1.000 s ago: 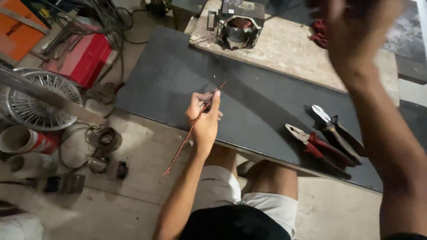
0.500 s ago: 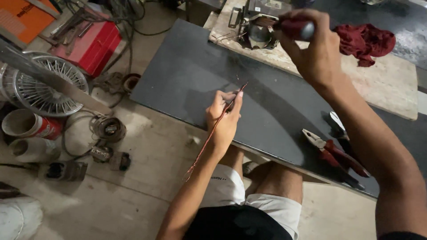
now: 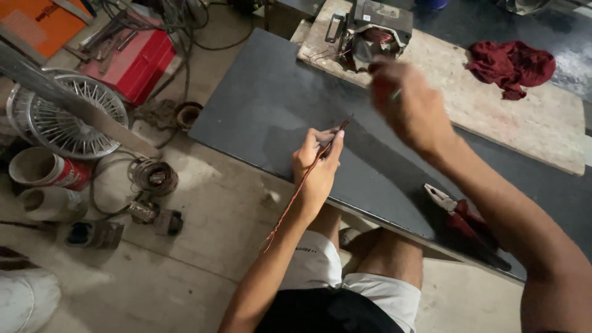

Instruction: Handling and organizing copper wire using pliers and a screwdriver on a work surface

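My left hand (image 3: 316,165) pinches a thin bundle of copper-coloured wire (image 3: 295,196) that runs from its fingertips down past my wrist toward the floor. It hovers over the near edge of a dark flat board (image 3: 265,105). My right hand (image 3: 410,105) is raised above the board, blurred, fingers curled around something small that I cannot make out. A motor stator with copper windings (image 3: 370,32) sits on a pale wooden plank (image 3: 493,117) beyond it.
Red-handled pliers (image 3: 459,216) lie on the board at right. A dark red rag (image 3: 510,65) rests on the plank. On the floor at left are a wire fan guard (image 3: 68,123), a red toolbox (image 3: 132,58), cans (image 3: 43,169) and small coils (image 3: 154,177).
My right hand has come down from the top of view toward the middle of the board. The left hand keeps its hold on the wire. The view has shifted left.
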